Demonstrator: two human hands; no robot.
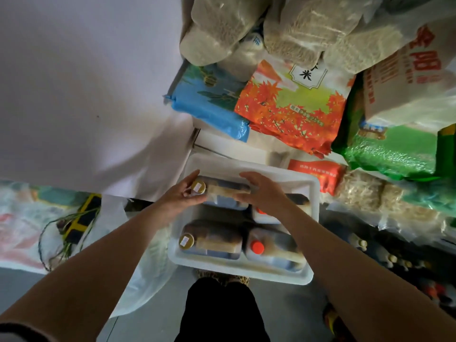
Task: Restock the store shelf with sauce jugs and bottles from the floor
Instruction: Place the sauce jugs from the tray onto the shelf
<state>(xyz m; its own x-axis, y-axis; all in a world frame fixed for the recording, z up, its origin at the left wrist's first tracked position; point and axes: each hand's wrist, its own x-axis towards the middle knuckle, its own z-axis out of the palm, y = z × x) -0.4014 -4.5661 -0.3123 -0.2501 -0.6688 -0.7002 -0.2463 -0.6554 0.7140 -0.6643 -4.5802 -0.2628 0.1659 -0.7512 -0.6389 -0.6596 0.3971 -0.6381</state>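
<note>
Dark sauce jug (222,191), gold cap, between left hand (181,193), right hand (261,193).

Place: a food shop's stock corner.
Goods: printed rice bags (291,104) piled up, clear sacks of grain (308,30) above.
Floor stock: white tray (313,213) of sauce jugs (212,239).
Right side: rows of bottles (394,257).

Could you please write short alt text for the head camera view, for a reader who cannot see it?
Seen from above, a person's left hand and right hand close on a gold-capped sauce jug in a white tray holding three more jugs. Rice bags are stacked beyond.
</note>
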